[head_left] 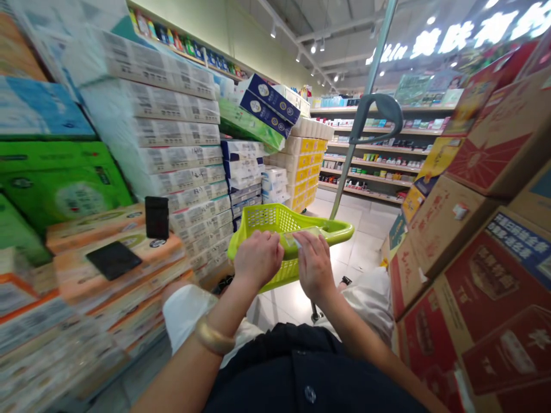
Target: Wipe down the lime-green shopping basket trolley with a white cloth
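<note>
A yellow-green plastic shopping basket (258, 215) with perforated walls is tilted in front of me, above my lap. My left hand (259, 259) is closed at its near edge, fingers curled by the basket's green handle. My right hand (315, 261) lies against the same handle, its fingers bent over and pressed together. A small white piece (294, 245), perhaps paper or cloth, shows under those fingertips. Just beyond them a pale label (316, 232) sits on the handle. The undersides of both hands are hidden.
A metal pole with a grey loop handle (379, 117) rises behind the basket. Stacked tissue packs (181, 132) stand left; a phone-like black slab (114, 259) and small black case (157, 218) rest on orange packs. Red and brown cartons (477, 275) line the right, stocked shelves (379, 152) the back.
</note>
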A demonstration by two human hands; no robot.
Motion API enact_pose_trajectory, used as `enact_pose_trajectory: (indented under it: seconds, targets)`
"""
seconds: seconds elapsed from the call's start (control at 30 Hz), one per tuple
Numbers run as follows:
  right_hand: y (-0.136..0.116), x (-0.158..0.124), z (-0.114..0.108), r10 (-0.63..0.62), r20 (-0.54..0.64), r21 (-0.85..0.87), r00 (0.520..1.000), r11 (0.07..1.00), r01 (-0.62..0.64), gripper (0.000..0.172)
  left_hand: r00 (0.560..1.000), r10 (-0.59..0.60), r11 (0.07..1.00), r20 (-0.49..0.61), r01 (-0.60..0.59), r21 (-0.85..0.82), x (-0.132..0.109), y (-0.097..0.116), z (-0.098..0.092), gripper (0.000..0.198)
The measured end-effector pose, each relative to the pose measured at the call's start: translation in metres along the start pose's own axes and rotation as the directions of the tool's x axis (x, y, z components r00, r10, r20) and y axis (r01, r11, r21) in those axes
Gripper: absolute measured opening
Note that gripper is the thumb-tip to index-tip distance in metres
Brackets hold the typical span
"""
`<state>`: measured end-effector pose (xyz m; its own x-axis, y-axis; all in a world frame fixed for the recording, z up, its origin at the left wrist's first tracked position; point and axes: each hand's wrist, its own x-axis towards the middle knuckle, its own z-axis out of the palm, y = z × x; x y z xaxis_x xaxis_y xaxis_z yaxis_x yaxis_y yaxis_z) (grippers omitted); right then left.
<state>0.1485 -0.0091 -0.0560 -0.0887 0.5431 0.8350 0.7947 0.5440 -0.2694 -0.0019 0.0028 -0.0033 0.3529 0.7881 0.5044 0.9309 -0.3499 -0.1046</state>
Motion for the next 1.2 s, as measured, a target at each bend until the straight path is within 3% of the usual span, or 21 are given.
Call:
enact_pose_trajectory:
  seconds: [0.1,0.2,0.37,0.47,0.6,0.7,0.77,0.87,0.97,1.2]
  targets:
    - [0.02,0.0,-0.003,0.085,-0.115,-0.015,0.99,0.996,-0.087,0.04,1.0,-0.006,1.0,0.001,0.006,-0.001,0.0,0.001,0.0,0.027]
    - [0.024,0.0,-0.001,0.125,-0.175,0.0,0.977,0.992,-0.127,0.039,1.0,-0.005,1.0,-0.001,0.005,0.003,0.001,0.002,-0.001,0.027]
    - [0.004,-0.005,0.009,-0.006,-0.071,0.0,0.997,1.0,0.006,0.043,1.0,-0.005,1.0,-0.01,0.006,0.019,0.001,0.002,-0.001,0.028]
    - [0.008,-0.007,0.006,-0.042,-0.039,-0.022,0.998,0.999,0.041,0.043,1.0,-0.005,1.0,-0.008,0.005,0.017,0.0,0.002,-0.001,0.028]
    - [0.032,-0.004,-0.002,0.075,-0.14,-0.049,0.987,0.995,-0.083,0.04,1.0,-0.001,1.0,-0.008,0.001,0.005,0.0,0.002,0.0,0.027]
    - [0.035,-0.001,-0.003,0.15,-0.209,-0.031,0.966,0.987,-0.16,0.039,1.0,-0.003,1.0,-0.01,0.003,0.002,0.001,0.002,0.001,0.027]
    - [0.024,0.0,0.0,0.131,-0.191,-0.018,0.973,0.99,-0.137,0.038,1.0,-0.002,1.0,-0.007,0.002,-0.002,0.001,0.002,0.001,0.028]
    - [0.001,0.0,0.004,0.016,-0.064,-0.01,0.998,1.0,-0.016,0.04,1.0,0.001,1.0,0.0,-0.001,-0.001,0.001,0.002,0.0,0.029]
    - [-0.005,0.0,0.003,-0.043,0.017,-0.009,0.999,0.999,0.043,0.042,1.0,0.004,1.0,0.008,-0.004,0.003,0.001,0.001,-0.001,0.03]
    - [0.024,0.009,-0.006,0.2,-0.121,-0.084,0.972,0.974,-0.21,0.038,1.0,0.001,1.0,0.014,-0.001,-0.014,0.001,0.002,-0.002,0.028]
